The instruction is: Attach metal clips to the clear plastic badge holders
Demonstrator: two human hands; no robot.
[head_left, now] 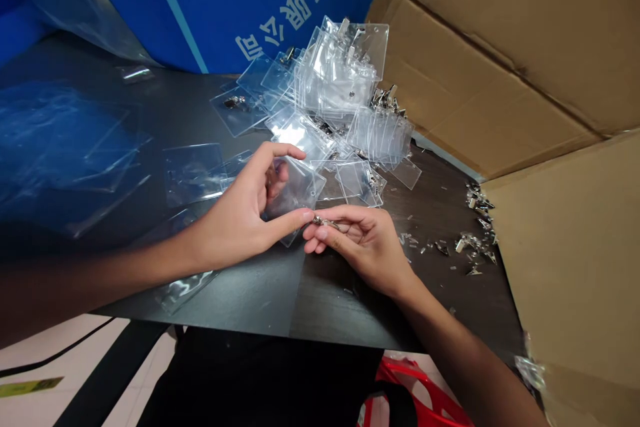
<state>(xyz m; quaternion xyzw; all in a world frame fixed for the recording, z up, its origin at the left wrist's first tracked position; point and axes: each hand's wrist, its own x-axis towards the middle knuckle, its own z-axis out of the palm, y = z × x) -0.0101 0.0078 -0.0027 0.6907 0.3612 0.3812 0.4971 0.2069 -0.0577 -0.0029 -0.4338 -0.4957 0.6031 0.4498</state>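
Far to my left, a sheet of blue-tinted plastic film [65, 140] lies on the dark tabletop [250, 297], with a loose clear vinyl badge holder [193, 173] just beside it, near my wrist. My left hand [237, 213] is curled narrowly around another holder [295, 197], its fingers wrapped over the clear vinyl and the thumb reaching out until its tip meets a small metal clip [323, 221]. My right hand [363, 247] is narrow too, its fingertips [311, 245] pinching that clip from the other side. So the clip sits between my hands, right at the holder's lower edge, though I can't tell whether the two are joined.

What I have in hand is close fingertip work on this one clip and holder. Any move from this pinch calls for small, steady control — the clip is tiny and the vinyl looks slick. Straight ahead, a heap of clear holders [330, 73] rises against a blue printed panel [150, 7], with a cluster of metal clips [385, 99] at its right side. Farther right, more clips [475, 243] lie scattered — right up by a cardboard box flap [565, 247].
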